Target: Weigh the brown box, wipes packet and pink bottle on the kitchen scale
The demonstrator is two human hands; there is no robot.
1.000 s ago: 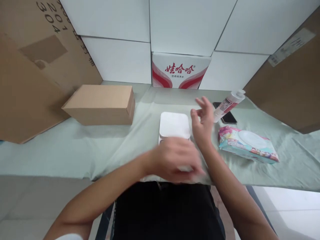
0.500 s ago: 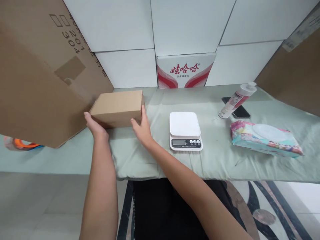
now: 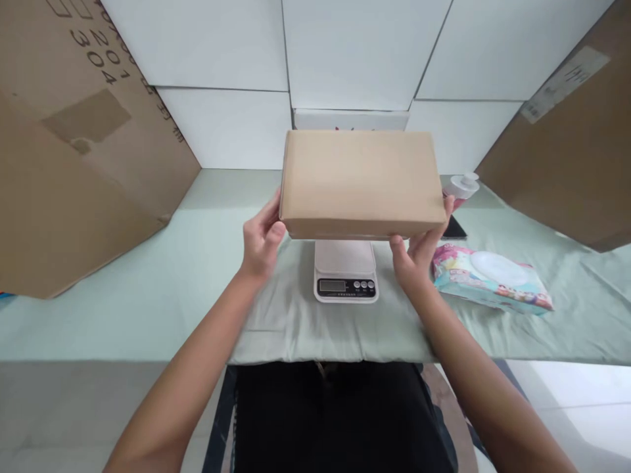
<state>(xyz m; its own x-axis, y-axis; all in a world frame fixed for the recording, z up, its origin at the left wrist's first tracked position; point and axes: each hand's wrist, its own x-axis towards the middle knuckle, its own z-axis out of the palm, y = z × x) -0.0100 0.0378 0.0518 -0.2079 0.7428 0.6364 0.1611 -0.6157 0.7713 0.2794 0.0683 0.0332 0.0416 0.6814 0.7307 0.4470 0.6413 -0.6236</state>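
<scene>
The small cardboard box [image 3: 362, 180] has come off the table's left side and now hangs level above the white scale [image 3: 346, 270]. The left hand [image 3: 261, 243] and right hand [image 3: 417, 256] clasp its two ends, fingers curled around them. Open green cloth [image 3: 148, 289] lies left; a wipes pack [image 3: 490, 279] crowds the right. The big carton [image 3: 73, 144] reads "201 304".

I see a wet-wipes pack [image 3: 490, 284] lying flat on the green-clothed bench [image 3: 148, 289], right side. A white-capped bottle [image 3: 461, 187] and dark phone [image 3: 453, 228] sit behind it. Big cardboard cartons [image 3: 73, 164] lean at both ends.
</scene>
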